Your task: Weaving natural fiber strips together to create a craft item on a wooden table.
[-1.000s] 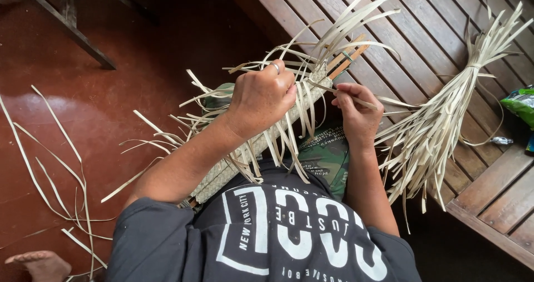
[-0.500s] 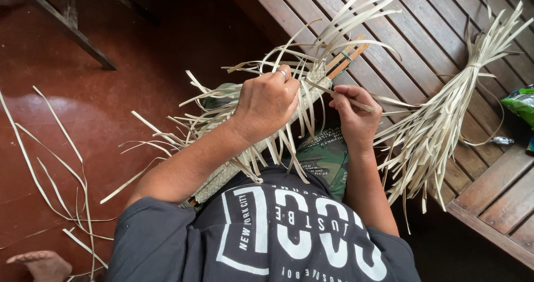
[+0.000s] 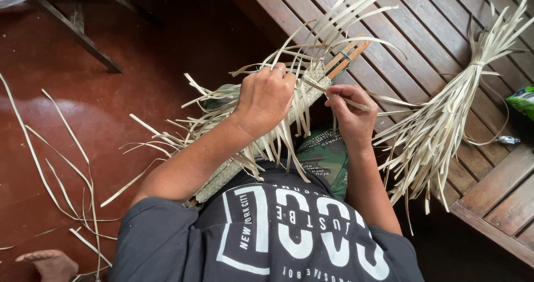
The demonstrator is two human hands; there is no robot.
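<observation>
Gripping the woven band that lay slantwise across the lap, the left hand was curled shut over its upper end. The right hand pinched one loose strip just beside it, near the tied bundle on the bench.

A long, narrow woven band of pale leaf strips lay diagonally across the lap (near-left to far-right), loose strip ends fanning out along its length.

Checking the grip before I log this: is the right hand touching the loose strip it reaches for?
Touching. The head view shows the right hand pinching a pale strip between thumb and fingers, no gap visible.
</observation>
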